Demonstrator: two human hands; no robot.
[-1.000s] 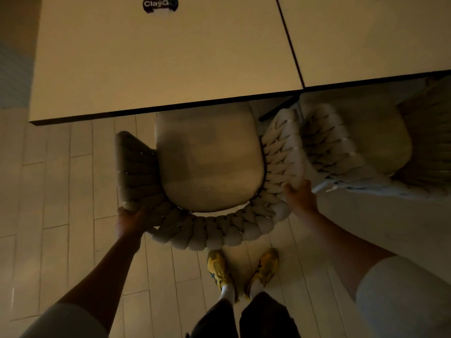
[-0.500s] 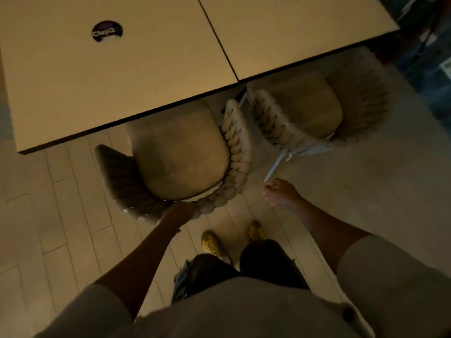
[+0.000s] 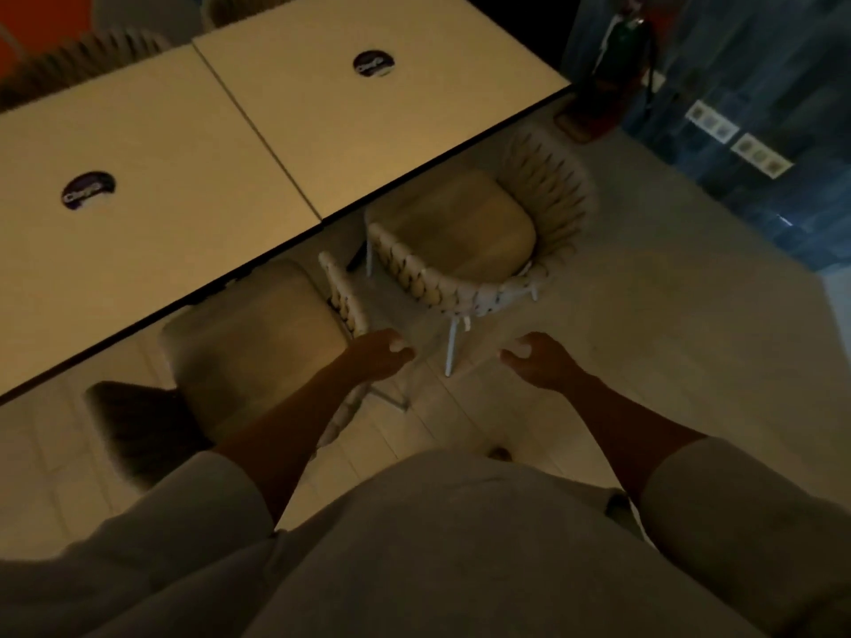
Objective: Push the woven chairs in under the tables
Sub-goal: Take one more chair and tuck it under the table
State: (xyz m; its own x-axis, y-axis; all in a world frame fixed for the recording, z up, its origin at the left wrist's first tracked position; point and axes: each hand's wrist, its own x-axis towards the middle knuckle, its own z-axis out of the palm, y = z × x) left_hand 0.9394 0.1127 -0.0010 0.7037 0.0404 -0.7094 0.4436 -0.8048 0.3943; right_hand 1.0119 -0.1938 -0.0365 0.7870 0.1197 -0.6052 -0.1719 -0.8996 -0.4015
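Observation:
Two woven chairs with beige seat cushions stand at the near edge of two joined tables. The left chair [image 3: 258, 343] has its seat partly under the left table [image 3: 152, 177]. The right chair [image 3: 465, 237] stands partly under the right table [image 3: 368, 126], its woven back and white legs out in the floor space. My left hand [image 3: 377, 354] hangs in the air by the left chair's right arm, fingers loosely curled, holding nothing. My right hand [image 3: 534, 359] hovers just below the right chair's leg, also loosely curled and free.
More woven chairs [image 3: 78, 57] show at the tables' far side. A dark blue tiled wall [image 3: 760, 108] with sockets and a fire extinguisher [image 3: 612, 85] stands at the right. Pale floor lies between the right chair and that wall.
My left hand has let go of the left chair's back and risen beside its arm. The view has swung right, and both hands now hover toward the right chair.

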